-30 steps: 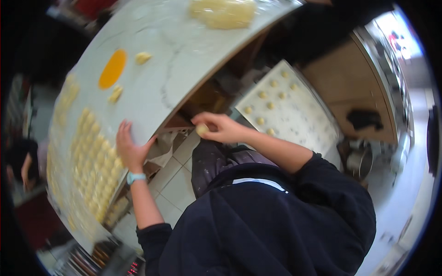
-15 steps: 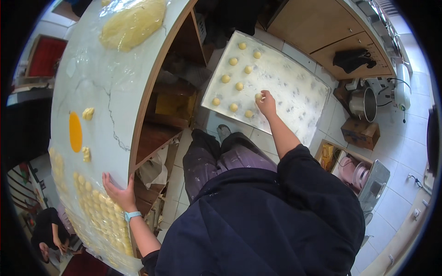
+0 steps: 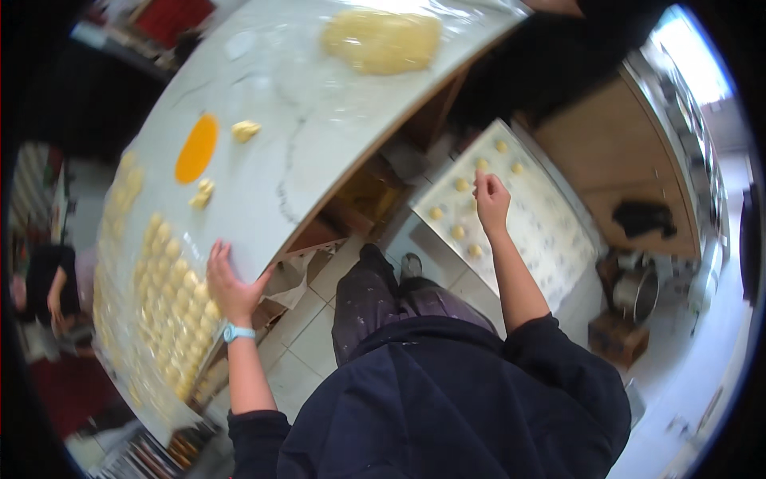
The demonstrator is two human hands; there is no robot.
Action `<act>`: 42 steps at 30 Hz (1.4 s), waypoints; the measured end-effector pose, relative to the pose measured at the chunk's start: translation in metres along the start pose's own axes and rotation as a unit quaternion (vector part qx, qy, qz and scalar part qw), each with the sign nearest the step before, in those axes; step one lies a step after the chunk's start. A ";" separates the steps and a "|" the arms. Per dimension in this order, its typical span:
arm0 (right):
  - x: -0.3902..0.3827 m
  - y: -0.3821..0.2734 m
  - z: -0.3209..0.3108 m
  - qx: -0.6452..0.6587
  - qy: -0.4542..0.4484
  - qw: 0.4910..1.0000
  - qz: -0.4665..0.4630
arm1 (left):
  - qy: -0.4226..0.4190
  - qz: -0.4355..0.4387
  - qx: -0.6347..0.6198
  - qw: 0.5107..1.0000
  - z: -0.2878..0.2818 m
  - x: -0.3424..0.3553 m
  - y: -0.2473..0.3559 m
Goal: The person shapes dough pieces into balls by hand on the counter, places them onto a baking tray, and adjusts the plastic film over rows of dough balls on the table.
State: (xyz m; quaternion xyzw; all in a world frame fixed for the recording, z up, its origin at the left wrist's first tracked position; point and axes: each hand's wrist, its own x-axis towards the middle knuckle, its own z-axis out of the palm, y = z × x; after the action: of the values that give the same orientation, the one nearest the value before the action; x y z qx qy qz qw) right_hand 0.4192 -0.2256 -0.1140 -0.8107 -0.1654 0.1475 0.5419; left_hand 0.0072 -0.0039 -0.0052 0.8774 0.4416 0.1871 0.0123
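Left hand (image 3: 234, 289) splays on the table (image 3: 259, 180); right hand (image 3: 492, 199) curls over the tray (image 3: 546, 231), grip unclear.

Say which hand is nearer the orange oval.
Left. The left hand is at the table, apart from the orange oval; the right hand is farther off, over the white tray.

A kitchen given over to baking. A pale worktable (image 3: 255, 195) fills the upper left of the frame, with a broad slab of dough (image 3: 381, 41) near the top and rows of dough balls (image 3: 170, 299) under clear plastic lower down. Right of centre, a pale tray (image 3: 550, 251) bears smaller rounds (image 3: 458, 231). Wooden cabinets (image 3: 594, 140), a metal bowl (image 3: 636, 293) and floor tiles (image 3: 309, 339) complete the room.
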 end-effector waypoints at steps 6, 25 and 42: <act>-0.021 -0.204 0.165 0.043 -0.295 0.880 -0.368 | 0.008 -0.028 -0.013 0.999 -0.010 -0.004 -0.006; -0.036 -0.223 0.263 -0.043 -0.401 0.860 -0.312 | 0.023 -0.080 -0.084 0.993 -0.010 -0.011 -0.009; 0.134 -0.326 0.295 0.109 -0.403 0.890 -0.185 | 0.033 -0.059 -0.086 0.994 -0.009 -0.009 -0.008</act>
State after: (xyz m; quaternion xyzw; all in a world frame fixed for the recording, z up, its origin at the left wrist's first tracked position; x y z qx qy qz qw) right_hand 0.3815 0.1933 0.0710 -0.5723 -0.4996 0.3758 0.5306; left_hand -0.0069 -0.0079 -0.0012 0.8387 0.4754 0.2522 0.0838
